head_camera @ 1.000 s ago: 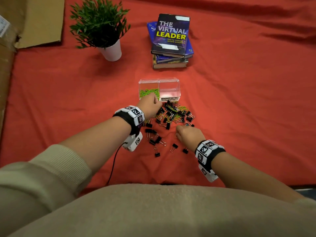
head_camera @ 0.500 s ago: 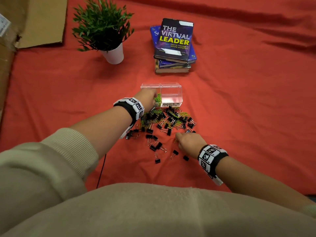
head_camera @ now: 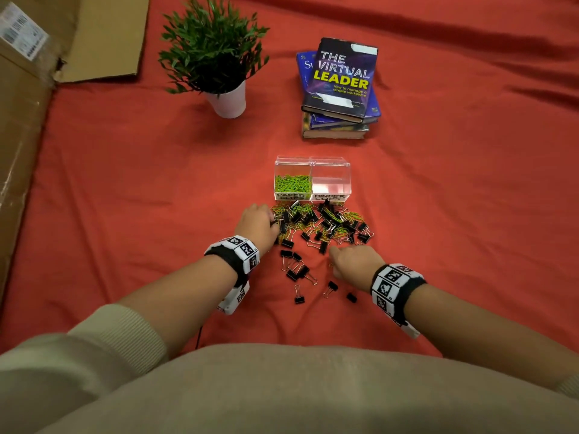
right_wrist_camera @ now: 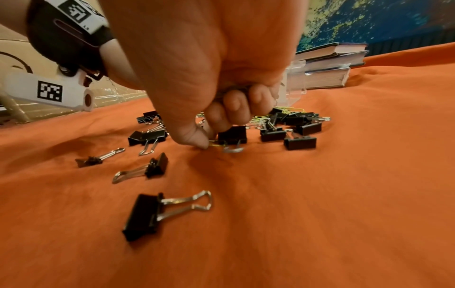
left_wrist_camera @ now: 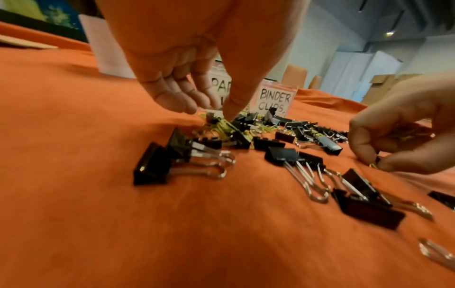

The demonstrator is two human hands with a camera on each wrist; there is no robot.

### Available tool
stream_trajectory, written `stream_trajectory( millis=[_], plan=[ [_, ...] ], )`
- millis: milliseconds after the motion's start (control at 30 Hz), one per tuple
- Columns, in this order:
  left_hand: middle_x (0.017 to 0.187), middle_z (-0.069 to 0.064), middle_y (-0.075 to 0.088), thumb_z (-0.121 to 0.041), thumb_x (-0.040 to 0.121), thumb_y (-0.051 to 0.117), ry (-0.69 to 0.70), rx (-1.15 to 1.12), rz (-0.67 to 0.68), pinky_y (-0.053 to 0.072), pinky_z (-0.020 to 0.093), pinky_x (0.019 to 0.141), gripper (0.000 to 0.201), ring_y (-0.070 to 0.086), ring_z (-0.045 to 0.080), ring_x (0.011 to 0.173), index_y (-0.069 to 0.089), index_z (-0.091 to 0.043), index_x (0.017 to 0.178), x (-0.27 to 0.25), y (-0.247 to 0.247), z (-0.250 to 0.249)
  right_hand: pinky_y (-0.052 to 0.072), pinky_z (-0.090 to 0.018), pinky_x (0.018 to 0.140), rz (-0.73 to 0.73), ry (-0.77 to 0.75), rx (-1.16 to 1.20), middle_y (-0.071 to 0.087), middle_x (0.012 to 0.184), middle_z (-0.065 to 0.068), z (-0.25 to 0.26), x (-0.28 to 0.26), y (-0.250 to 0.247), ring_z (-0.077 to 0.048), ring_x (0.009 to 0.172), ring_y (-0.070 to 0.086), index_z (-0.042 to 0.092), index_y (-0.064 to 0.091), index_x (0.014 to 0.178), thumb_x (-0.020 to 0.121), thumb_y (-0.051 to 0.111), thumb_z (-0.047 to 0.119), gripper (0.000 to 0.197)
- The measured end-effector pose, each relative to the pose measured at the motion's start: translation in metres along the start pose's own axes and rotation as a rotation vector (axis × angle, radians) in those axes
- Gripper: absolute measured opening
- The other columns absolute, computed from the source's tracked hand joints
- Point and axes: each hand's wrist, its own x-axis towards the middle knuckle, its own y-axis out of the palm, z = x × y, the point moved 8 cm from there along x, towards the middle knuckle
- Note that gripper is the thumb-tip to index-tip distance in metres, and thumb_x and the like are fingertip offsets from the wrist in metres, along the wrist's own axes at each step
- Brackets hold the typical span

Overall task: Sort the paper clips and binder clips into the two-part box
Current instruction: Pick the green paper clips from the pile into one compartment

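Head view: the two-part box [head_camera: 312, 180] sits just behind the mixed pile, green paper clips [head_camera: 293, 183] in its left half. Left hand [head_camera: 257, 223] reaches loose-fingered into the pile. Right hand [head_camera: 352, 265] pinches a thin, slippery paper clip [right_wrist_camera: 216, 143]; binder clips [head_camera: 294, 272] look stiff, best lifted by the handles.

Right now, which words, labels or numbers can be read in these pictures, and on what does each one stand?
"THE VIRTUAL LEADER", "How to manage a remote workplace": top book.
"S…": blue book beneath, rest hidden.
"PAPER CLIPS": box's left compartment label.
"BINDER CLIPS": right compartment label.
Sticker on cardboard box: too blurred.
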Motion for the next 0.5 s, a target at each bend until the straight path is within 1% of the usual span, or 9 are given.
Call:
stream_trajectory(
  millis=[67, 133, 200, 267, 300, 367, 400, 467, 500],
  plan=[
    [0.101, 0.01, 0.056, -0.024, 0.086, 0.06, -0.06, 0.027, 0.024, 0.044, 0.039, 0.087, 0.014, 0.051, 0.028, 0.1, 0.057, -0.011, 0.091, 0.0, 0.006, 0.01, 0.04, -0.035, 0.064, 0.024, 0.011, 0.011, 0.065, 0.099, -0.01, 0.0, 0.002, -0.002, -0.03, 0.089, 0.063, 0.007, 0.047, 0.113, 0.093, 0.04, 0.022, 0.026],
    [0.102, 0.011, 0.057, -0.028, 0.088, 0.061, -0.075, 0.036, 0.038, 0.044, 0.04, 0.088, 0.021, 0.051, 0.028, 0.101, 0.058, -0.009, 0.093, -0.001, 0.01, 0.014, 0.043, -0.033, 0.062, 0.032, 0.02, 0.087, 0.062, 0.09, -0.007, -0.003, 0.004, -0.005, -0.027, 0.081, 0.061, 0.011, 0.05, 0.102, 0.091, 0.044, 0.025, 0.019],
    [0.101, 0.011, 0.057, -0.027, 0.089, 0.06, -0.056, 0.036, 0.046, 0.044, 0.04, 0.089, 0.021, 0.052, 0.029, 0.101, 0.06, -0.007, 0.091, -0.002, 0.013, 0.012, 0.047, -0.034, 0.062, 0.029, 0.049, 0.323, 0.057, 0.078, 0.0, -0.01, 0.009, -0.011, -0.021, 0.073, 0.056, 0.015, 0.052, 0.086, 0.087, 0.049, 0.024, 0.01],
    [0.1, 0.011, 0.058, -0.025, 0.09, 0.059, -0.032, 0.037, 0.053, 0.045, 0.041, 0.09, 0.019, 0.053, 0.03, 0.101, 0.062, -0.006, 0.088, -0.003, 0.017, 0.011, 0.051, -0.034, 0.063, 0.024, 0.088, 0.654, 0.055, 0.073, 0.001, -0.019, 0.016, -0.025, -0.016, 0.066, 0.053, 0.015, 0.054, 0.078, 0.086, 0.054, 0.022, 0.01],
    [0.1, 0.012, 0.058, -0.024, 0.091, 0.059, -0.021, 0.038, 0.058, 0.045, 0.041, 0.091, 0.019, 0.053, 0.03, 0.101, 0.062, -0.006, 0.088, -0.004, 0.018, 0.01, 0.05, -0.033, 0.061, 0.013, 0.108, 0.782, 0.056, 0.072, 0.001, -0.023, 0.02, -0.036, -0.015, 0.064, 0.051, 0.015, 0.054, 0.076, 0.086, 0.056, 0.023, 0.013],
    [0.101, 0.013, 0.059, -0.023, 0.092, 0.056, 0.001, 0.052, 0.073, 0.044, 0.041, 0.092, 0.019, 0.053, 0.03, 0.102, 0.062, -0.005, 0.091, -0.005, 0.022, 0.009, 0.045, -0.028, 0.056, -0.039, 0.128, 0.923, 0.058, 0.073, 0.0, -0.03, 0.027, -0.064, -0.013, 0.06, 0.049, 0.016, 0.057, 0.075, 0.088, 0.058, 0.026, 0.016],
    [0.101, 0.013, 0.059, -0.022, 0.092, 0.054, 0.013, 0.059, 0.077, 0.043, 0.04, 0.092, 0.019, 0.053, 0.03, 0.101, 0.061, -0.005, 0.091, -0.006, 0.022, 0.008, 0.043, -0.024, 0.054, -0.074, 0.128, 0.965, 0.059, 0.073, 0.0, -0.033, 0.032, -0.08, -0.011, 0.059, 0.048, 0.014, 0.06, 0.078, 0.088, 0.059, 0.026, 0.015],
    [0.096, 0.012, 0.057, -0.018, 0.092, 0.048, 0.031, 0.064, 0.085, 0.042, 0.039, 0.089, 0.016, 0.053, 0.03, 0.097, 0.058, -0.005, 0.088, -0.009, 0.023, 0.006, 0.04, -0.019, 0.051, -0.153, 0.121, 1.033, 0.061, 0.072, 0.0, -0.035, 0.043, -0.111, -0.008, 0.056, 0.049, 0.009, 0.062, 0.087, 0.089, 0.059, 0.021, 0.013],
    [0.09, 0.011, 0.055, -0.016, 0.091, 0.047, 0.035, 0.063, 0.09, 0.042, 0.04, 0.087, 0.015, 0.052, 0.029, 0.092, 0.055, -0.006, 0.084, -0.011, 0.022, 0.004, 0.041, -0.018, 0.05, -0.197, 0.115, 1.031, 0.061, 0.072, 0.001, -0.035, 0.051, -0.125, -0.008, 0.056, 0.049, 0.009, 0.062, 0.089, 0.089, 0.057, 0.019, 0.011]
  ],
)
